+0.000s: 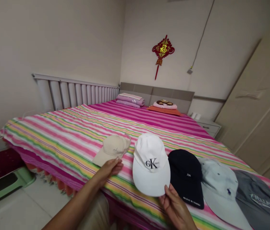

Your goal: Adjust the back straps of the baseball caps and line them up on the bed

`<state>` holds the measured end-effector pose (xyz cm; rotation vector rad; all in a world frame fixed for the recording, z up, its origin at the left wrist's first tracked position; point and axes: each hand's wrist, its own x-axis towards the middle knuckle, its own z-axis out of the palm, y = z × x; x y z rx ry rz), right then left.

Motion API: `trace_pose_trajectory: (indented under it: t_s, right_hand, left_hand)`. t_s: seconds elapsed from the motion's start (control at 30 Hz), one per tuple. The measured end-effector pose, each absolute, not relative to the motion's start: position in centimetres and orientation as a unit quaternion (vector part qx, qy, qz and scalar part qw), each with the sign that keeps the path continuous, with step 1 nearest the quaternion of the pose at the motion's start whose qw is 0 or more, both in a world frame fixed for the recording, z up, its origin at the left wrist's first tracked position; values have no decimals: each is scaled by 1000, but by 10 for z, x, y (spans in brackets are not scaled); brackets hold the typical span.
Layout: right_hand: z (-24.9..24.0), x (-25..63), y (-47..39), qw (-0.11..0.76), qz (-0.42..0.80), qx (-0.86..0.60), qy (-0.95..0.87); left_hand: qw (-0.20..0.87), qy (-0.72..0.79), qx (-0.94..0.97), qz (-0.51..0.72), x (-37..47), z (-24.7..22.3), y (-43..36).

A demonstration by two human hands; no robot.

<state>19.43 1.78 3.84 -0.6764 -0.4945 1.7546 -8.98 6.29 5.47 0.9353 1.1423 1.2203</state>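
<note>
A white baseball cap (152,163) with dark letters on its front lies on the striped bed cover, its brim towards me. My right hand (174,204) pinches the edge of that brim between thumb and fingers. Just in front of a beige cap (113,147) is my left hand (112,168), its fingers stretched loosely to the right with no object in them; I cannot tell whether it touches the cap. To the right of the white cap lie a black cap (185,172), a pale cap (218,182) with a small dark emblem, and a grey cap (257,198).
The bed cover (60,140) spreads under all the caps. Folded bedding (131,100) and a pillow (165,104) rest by the headboard (137,88). A radiator (77,89) runs along the left wall. On the floor at left stands a green stool (12,182).
</note>
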Motion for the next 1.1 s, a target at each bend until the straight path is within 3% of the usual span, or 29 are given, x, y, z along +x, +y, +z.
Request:
trace_pose_trajectory:
  t_s: [0.03,0.1,0.3,0.43,0.53,0.63,0.73,0.87,1.1]
  right_hand:
    - [33,194,9,544,758,-276,-231]
    - [16,196,-7,493,779,-277,-270]
    - [-9,225,-26,419,689,-424,-412]
    - [40,241,-18,459,614,-459,-449]
    - [89,233,-16,505,484,-453,-553]
    - [121,212,-19,486,412,-420,-647]
    - [129,194,-23,447,509,-388,-624]
    - [123,188,-21,462,679,-322,-471]
    - [130,188,-20,464,681,-320,-468]
  left_hand:
    - [659,431,374,490,-75,60,61]
    - [728,328,350,489,-52,74,59]
    - [760,148,379,506,-18,108,48]
    - [805,143,368,443,2,115,26]
    - [811,173,373,417,17,118,12]
    - [809,174,378,415,28,121,4]
    - [803,192,373,423,31,121,0]
    - [787,249,373,424,28,117,-1]
    - [787,304,393,365,31,116,2]
